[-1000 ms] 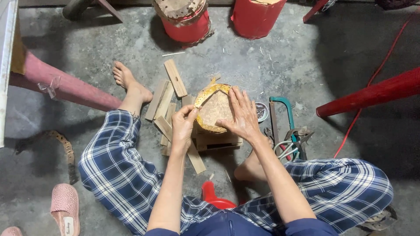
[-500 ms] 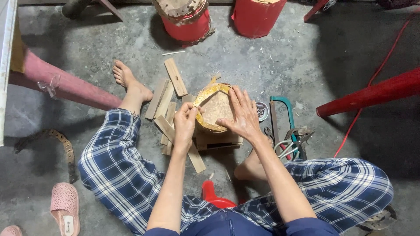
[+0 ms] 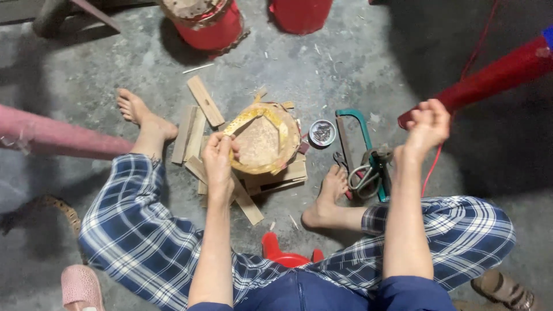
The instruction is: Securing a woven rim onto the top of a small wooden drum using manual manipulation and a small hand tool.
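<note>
The right hand (image 3: 427,124) is no longer on the round woven tray (image 3: 266,141). In both earlier views it lies spread flat across the tray's top; it is now raised at the right of the frame, well apart from the tray, with the fingers curled into a loose fist. The pictures do not show whether anything is pinched inside it.

The left hand (image 3: 219,161) remains at the tray's left rim. Its fingers are closed narrowly on a thin yellow strip (image 3: 245,120) that runs along the rim toward the upper middle of the frame. The grip point has changed little from the earlier views.

The tray sits at the centre of the frame, resting on a small stack of wooden blocks (image 3: 282,175) on the concrete floor (image 3: 345,63). It is now steadied by the left hand alone. With the right hand lifted clear, the tray's brown inner face and yellow rim are fully exposed. Judged from this, the pressing hold has ended and work on the rim strip is concentrated at the left side.

Loose wooden slats (image 3: 196,124) lie to the left of the tray. A small round tin (image 3: 322,133) stands just right of it. A green-framed hacksaw (image 3: 357,135) and other hand tools lie further right, near the person's bare right foot (image 3: 331,193).
</note>
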